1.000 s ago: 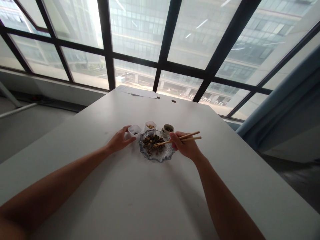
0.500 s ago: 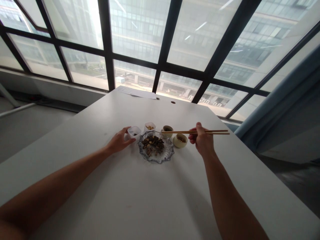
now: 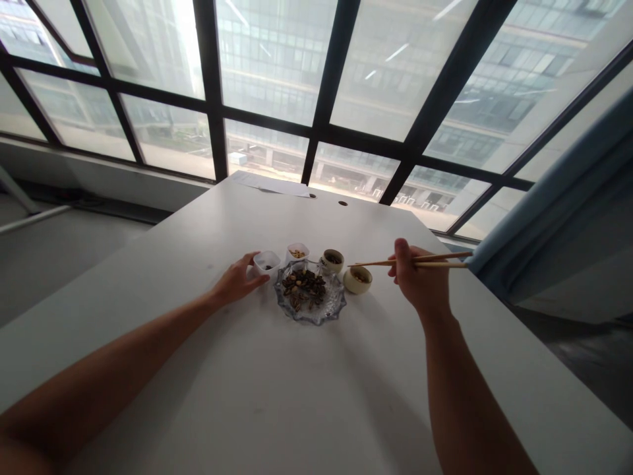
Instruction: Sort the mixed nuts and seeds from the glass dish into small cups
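Note:
My left hand (image 3: 238,282) grips the left side of a small white bowl (image 3: 258,262), its thumb at the near side and fingers at the far side. A few dark bits lie inside that bowl. My right hand (image 3: 416,276) holds a pair of wooden chopsticks (image 3: 373,264) level, tips pointing left above a pale round cup (image 3: 358,287) with brownish pieces in it. Nothing shows between the tips. In the middle, a scalloped glass dish (image 3: 336,309) carries a heap of dark striped seeds (image 3: 306,284) and some paler nuts.
Behind the dish stand another white bowl (image 3: 291,251) with yellowish nuts and a second pale cup (image 3: 332,266) with dark contents. Paper sheets (image 3: 281,188) lie at the far end of the white table (image 3: 277,396). A blue curtain (image 3: 548,191) hangs at right.
My right hand has moved right with the chopsticks, so their tips have left the far edge of the glass dish and are over the right cup. My left hand stays at the white bowl.

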